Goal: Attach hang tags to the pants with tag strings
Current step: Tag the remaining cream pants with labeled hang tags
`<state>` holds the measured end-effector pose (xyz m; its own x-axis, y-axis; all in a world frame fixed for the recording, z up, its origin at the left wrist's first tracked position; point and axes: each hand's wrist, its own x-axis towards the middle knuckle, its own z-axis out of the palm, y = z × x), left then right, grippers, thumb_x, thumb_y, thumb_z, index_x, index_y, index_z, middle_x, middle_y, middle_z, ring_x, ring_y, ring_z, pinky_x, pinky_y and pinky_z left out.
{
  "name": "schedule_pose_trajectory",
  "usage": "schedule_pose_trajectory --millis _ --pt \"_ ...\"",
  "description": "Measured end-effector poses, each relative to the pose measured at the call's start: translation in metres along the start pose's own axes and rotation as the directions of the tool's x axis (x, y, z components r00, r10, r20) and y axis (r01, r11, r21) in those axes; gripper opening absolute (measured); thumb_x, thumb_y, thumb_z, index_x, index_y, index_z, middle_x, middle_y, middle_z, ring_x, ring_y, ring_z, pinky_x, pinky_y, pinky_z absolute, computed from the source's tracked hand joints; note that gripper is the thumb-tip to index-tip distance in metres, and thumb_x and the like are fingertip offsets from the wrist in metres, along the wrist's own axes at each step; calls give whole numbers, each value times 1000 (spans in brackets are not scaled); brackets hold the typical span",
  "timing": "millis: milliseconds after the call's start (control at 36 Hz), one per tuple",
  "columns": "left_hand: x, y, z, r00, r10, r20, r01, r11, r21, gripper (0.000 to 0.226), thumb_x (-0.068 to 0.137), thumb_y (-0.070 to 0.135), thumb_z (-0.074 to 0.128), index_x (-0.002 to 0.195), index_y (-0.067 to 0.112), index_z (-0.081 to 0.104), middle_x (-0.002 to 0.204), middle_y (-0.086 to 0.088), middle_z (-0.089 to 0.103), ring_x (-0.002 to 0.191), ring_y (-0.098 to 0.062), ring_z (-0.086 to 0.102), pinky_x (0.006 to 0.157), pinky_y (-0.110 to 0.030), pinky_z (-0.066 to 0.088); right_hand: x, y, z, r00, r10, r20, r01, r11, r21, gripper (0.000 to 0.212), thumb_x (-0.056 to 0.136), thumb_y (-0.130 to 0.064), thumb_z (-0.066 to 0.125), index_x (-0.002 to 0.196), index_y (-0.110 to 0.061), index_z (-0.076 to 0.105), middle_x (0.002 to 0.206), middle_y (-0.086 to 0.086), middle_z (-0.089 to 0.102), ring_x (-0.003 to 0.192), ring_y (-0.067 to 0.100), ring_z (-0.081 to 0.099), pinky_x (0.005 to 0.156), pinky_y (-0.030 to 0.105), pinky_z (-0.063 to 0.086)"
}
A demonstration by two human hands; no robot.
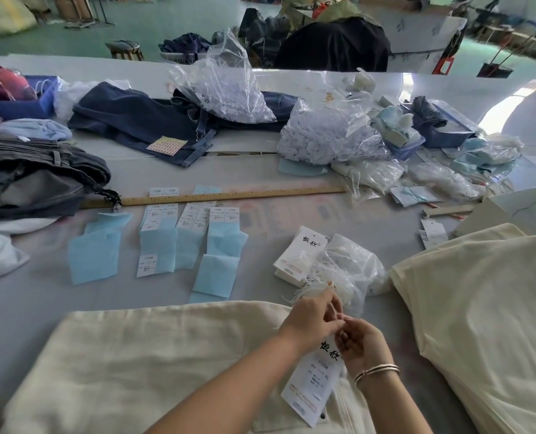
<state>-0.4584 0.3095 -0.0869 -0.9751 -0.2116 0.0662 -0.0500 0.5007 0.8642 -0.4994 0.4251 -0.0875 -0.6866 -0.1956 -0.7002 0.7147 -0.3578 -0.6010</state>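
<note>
While both hands work over the cream pants [154,364] spread at the 6 o'clock edge of the table [291,214], the hang tag [315,386] hangs between them, its long axis running from 1 o'clock at the top down to 7 o'clock at the bottom. The upper end of the tag sits at the fingertips; the lower end rests on the pants near a rivet and seam.

The left hand [312,317] has its fingers curled together at the tag's top, apparently pinching a white tag string [331,308]. The right hand [359,343], at 4 o'clock from the left, is also curled, with its fingertips meeting the left hand's at the tag's upper edge. Whether it grips the string or the tag cannot be resolved.

The supply bundle of strings [316,286] lies just beyond the left hand at 12 o'clock, beside a stack of spare tags [298,261] and a clear bag [354,264]. The left hand is the nearer one to this supply.

Judgement: the string is being threaded or looped at the tag's top. The next move depends on leading it down toward the pants at 6 o'clock.
</note>
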Motion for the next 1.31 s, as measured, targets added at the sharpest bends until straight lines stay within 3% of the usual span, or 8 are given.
schedule_pose_trajectory --millis 111,417,528,694,833,1028,1194,1306 --pt "4 4 -1 997 79 3 -78 993 85 21 81 18 75 93 10 59 84 -7 65 77 -13 54 76 -21 42 0 -6 0 999 36 6 -37 999 8 38 82 4 50 48 2 67 48 10 60 36 12 54 45 17 51" --pt "-24 -36 -14 993 -119 -2 118 988 100 30 87 46 63 100 20 58 92 10 56 83 -8 55 77 -26 49 1 -9 -10 999 -10 -34 4 989 -150 14 89 2 50 82 5 62 53 9 64 47 15 61 47 19 52" --pt "-67 -99 -69 940 -241 -242 308 905 294 21 92 33 57 104 17 63 106 0 62 99 -20 59 83 -30 45 7 0 -20 985 -124 -122 70 925 -374 17 92 -1 50 95 1 66 56 4 68 69 20 55 62 27 41" --pt "-179 -179 -178 545 -456 -704 791 558 252 43 73 8 74 114 0 64 128 -25 52 113 -44 50 92 -51 41 -5 21 -6 899 -437 -14 217 474 -853 41 88 -10 58 129 -3 58 130 22 56 121 36 50 102 37 37" --pt "-263 -208 -233 179 -688 -704 954 297 -49 62 80 36 73 128 1 53 134 -28 45 126 -43 38 104 -52 30 -29 64 35 828 -488 275 344 57 -937 43 86 -11 63 128 -6 59 141 18 47 133 31 38 108 31 20" --pt "-273 -190 -256 392 -837 -382 919 380 109 64 95 49 49 143 9 37 148 -12 42 134 -28 42 105 -30 36 -80 148 85 671 -158 725 710 -146 -689 41 85 -3 61 121 -22 61 129 3 53 118 23 52 98 21 35" --pt "-227 -87 -245 816 -423 -393 496 862 102 33 92 24 63 123 15 54 121 -3 63 113 -19 60 85 -19 39 -122 176 121 297 132 946 920 -306 -246 79 85 -3 39 142 -45 5 158 -12 -9 114 25 58 87 33 49" --pt "-208 -4 -248 962 -192 -192 198 980 9 30 82 31 69 108 40 56 103 17 67 97 5 63 84 -15 47 -149 148 148 76 -7 997 923 -379 -73 97 80 -5 52 146 -49 -4 159 -13 3 102 33 63 69 41 54"
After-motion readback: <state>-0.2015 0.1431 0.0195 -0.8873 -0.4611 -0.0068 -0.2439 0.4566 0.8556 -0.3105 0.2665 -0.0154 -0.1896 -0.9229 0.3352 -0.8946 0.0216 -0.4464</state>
